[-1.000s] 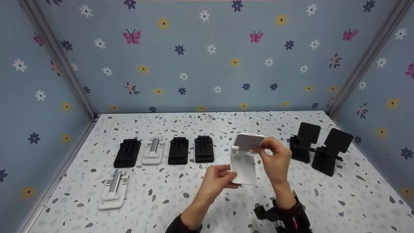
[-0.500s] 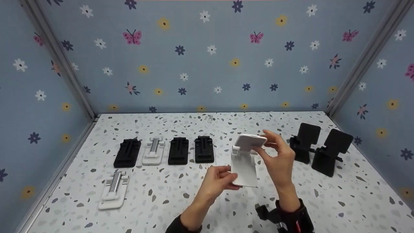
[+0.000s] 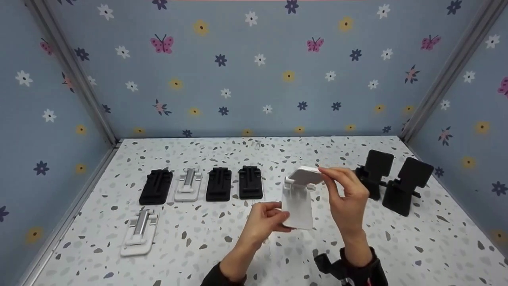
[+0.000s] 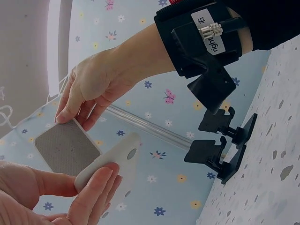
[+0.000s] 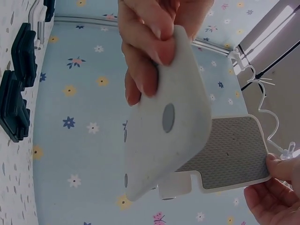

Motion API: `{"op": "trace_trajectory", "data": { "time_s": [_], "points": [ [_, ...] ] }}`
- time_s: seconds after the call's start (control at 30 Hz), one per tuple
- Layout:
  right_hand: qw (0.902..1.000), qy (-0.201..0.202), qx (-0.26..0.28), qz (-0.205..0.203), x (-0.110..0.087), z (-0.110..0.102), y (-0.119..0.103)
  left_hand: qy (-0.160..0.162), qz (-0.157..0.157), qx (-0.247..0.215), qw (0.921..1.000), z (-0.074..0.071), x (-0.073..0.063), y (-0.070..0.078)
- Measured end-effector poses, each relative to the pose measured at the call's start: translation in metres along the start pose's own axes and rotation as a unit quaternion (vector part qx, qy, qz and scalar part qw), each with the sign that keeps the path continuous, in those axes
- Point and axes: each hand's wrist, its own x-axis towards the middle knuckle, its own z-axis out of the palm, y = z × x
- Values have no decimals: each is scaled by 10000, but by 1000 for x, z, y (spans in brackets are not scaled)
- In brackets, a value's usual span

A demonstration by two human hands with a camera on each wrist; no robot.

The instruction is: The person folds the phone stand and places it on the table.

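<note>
A white phone stand [image 3: 297, 208] is held above the table by both hands. My left hand [image 3: 262, 220] grips the lower edge of its base, thumb on top. My right hand [image 3: 349, 198] pinches the right edge of the tilted upper plate [image 3: 307, 174] between thumb and fingers. In the left wrist view, the plate's grey textured pad [image 4: 68, 147] faces the camera. The right wrist view looks at the base's underside [image 5: 171, 126], with its grey oval feet; the left hand's fingers are on it at the top.
Folded phone stands lie at the left: black ones [image 3: 156, 186] [image 3: 218, 184] [image 3: 250, 182] and white ones [image 3: 188, 185] [image 3: 139, 234]. Two unfolded black stands [image 3: 374, 174] [image 3: 408, 184] stand at the right, just beyond the right hand. Patterned walls [image 3: 254, 79] enclose the speckled table [image 3: 198, 262].
My right hand has shifted its hold towards the plate's upper right edge, and the plate has tilted relative to the base. The left hand keeps its grip almost in place.
</note>
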Motion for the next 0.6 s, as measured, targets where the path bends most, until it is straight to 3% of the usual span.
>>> {"op": "trace_trajectory", "data": {
  "time_s": [0.17,0.4,0.6],
  "points": [
    [10000,-40,3,-55,-1,-1,2,43,-13,90,9999,-1,1,2],
    [9997,-110,-169,-163,-13,-1,22,140,31,137,9998,-3,2,1],
    [9983,-457,-246,-258,-25,-3,28,232,-45,65,9997,-5,4,-1]
  ]
}}
